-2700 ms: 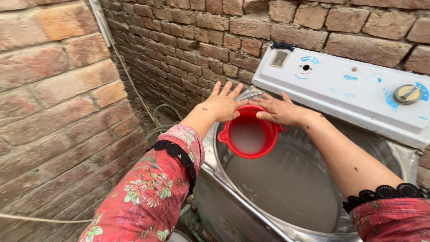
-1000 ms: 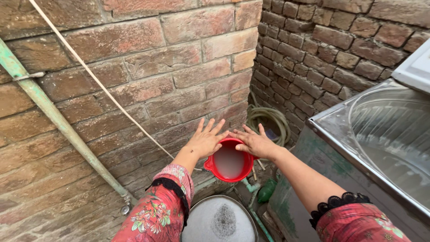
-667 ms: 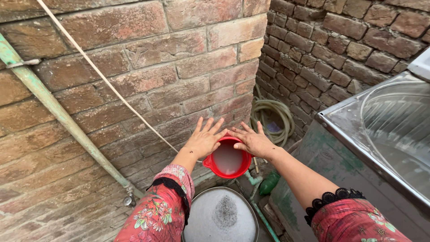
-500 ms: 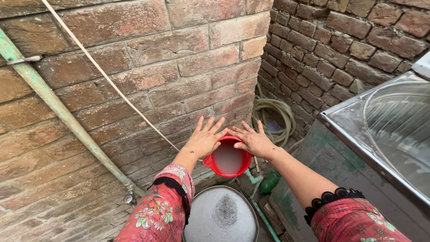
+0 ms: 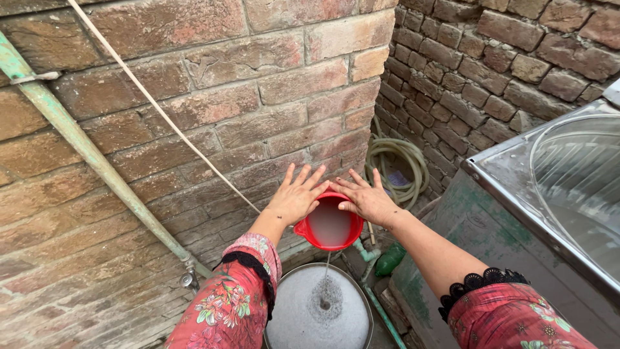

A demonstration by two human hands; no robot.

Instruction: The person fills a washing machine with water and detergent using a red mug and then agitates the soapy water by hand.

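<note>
Both hands are pressing flat against a red bowl (image 5: 328,223) of cloudy water, the left hand (image 5: 298,197) spread on its left rim and the right hand (image 5: 368,199) on its right rim, fingers splayed rather than curled, so it's being squeezed between the palms. It's hanging in the air over the far edge of a round metal tub (image 5: 320,310) of foamy water, with a thin stream trickling down into it, so I'd say the pouring is underway. Tipping further looks like it needs even pressure, or the bowl could slip toward the brick wall (image 5: 194,97) or the washing machine (image 5: 555,187).
</note>
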